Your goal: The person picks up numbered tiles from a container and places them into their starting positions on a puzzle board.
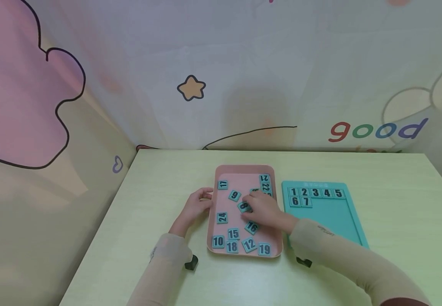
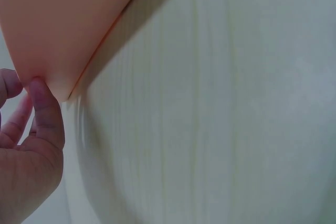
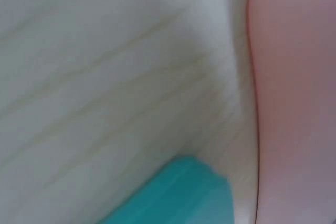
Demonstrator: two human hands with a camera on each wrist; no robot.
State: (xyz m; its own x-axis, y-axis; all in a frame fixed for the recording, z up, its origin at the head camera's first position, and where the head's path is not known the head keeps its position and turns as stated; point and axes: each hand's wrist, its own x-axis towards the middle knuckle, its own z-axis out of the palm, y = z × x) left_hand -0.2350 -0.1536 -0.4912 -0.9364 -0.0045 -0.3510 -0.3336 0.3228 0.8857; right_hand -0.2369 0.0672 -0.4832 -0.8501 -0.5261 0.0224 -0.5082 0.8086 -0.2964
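A pink tray point(image 1: 243, 168) in the middle of the table holds several loose teal number tiles. My right hand point(image 1: 250, 206) reaches into it, and its fingers and thumb close around the tilted tile 8 point(image 1: 243, 207). My left hand point(image 1: 207, 196) grips the tray's left rim. The left wrist view shows that hand point(image 2: 23, 85) pinching the pink tray point(image 2: 63, 19) at its edge. To the right lies a teal board point(image 1: 332, 216) with tiles 1 to 7 set in its top rows. In the blurred right wrist view only the pink tray point(image 3: 299, 77) and a corner of the teal board point(image 3: 178, 198) appear.
The pale green table point(image 1: 159, 178) stands against walls covered by a cartoon-print cloth point(image 1: 192, 88) at the back and left. Tiles 10, 15, 18, 12 and 19 lie along the tray's near edge. Tiles 21 and 22 sit in its far right corner.
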